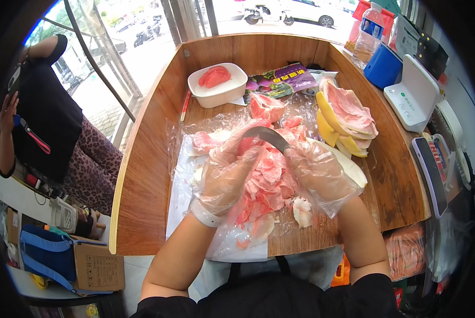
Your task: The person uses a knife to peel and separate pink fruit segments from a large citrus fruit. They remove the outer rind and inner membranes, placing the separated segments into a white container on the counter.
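Both my hands wear thin transparent plastic gloves. My left hand point(225, 171) grips a pink pomelo segment point(245, 146), mostly hidden by the fingers. Around the handle of a curved-blade knife my right hand point(321, 173) is closed; the handle itself is hidden. The dark blade point(267, 134) reaches left, its tip at the segment. Beneath the hands lies a heap of pink pomelo membrane scraps point(267, 183) on plastic film and white paper. Just beyond sits a larger pomelo chunk point(267, 108). Peeled red flesh point(214, 76) rests in a white plastic tub point(217, 97).
Thick yellow pomelo rinds point(342, 119) are stacked at right. A purple printed bag point(283, 81) lies behind. Raised wooden walls point(146, 131) edge the table. On the right ledge stand a water bottle point(368, 35), a blue box point(382, 65) and a phone point(430, 175). A person point(54, 103) stands at left.
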Tool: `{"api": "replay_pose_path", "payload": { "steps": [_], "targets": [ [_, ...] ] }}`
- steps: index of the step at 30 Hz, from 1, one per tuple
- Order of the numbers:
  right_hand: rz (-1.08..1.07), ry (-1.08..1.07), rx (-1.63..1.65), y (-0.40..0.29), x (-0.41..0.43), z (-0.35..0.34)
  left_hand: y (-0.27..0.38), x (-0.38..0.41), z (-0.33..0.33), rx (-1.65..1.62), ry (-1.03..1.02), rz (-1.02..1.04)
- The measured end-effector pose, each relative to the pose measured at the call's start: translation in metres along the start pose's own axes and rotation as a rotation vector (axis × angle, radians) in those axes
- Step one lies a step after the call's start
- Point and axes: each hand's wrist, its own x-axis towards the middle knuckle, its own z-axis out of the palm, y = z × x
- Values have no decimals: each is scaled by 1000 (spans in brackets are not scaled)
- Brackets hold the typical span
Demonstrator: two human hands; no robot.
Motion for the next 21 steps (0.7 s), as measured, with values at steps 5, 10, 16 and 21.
{"api": "replay_pose_path", "payload": {
  "steps": [5,10,16,21],
  "targets": [
    [117,-54,-203,-13,1,-1,-6,1,-5,70,-6,-10],
    [-219,0,-114,27,9,1,-3,1,1,18,-1,-3],
    [-63,-69,-363,2,5,-4,-3,0,-2,129,10,-33],
    [84,-59,-170,12,4,-3,-7,3,-2,61,-9,-15]
  ]
}}
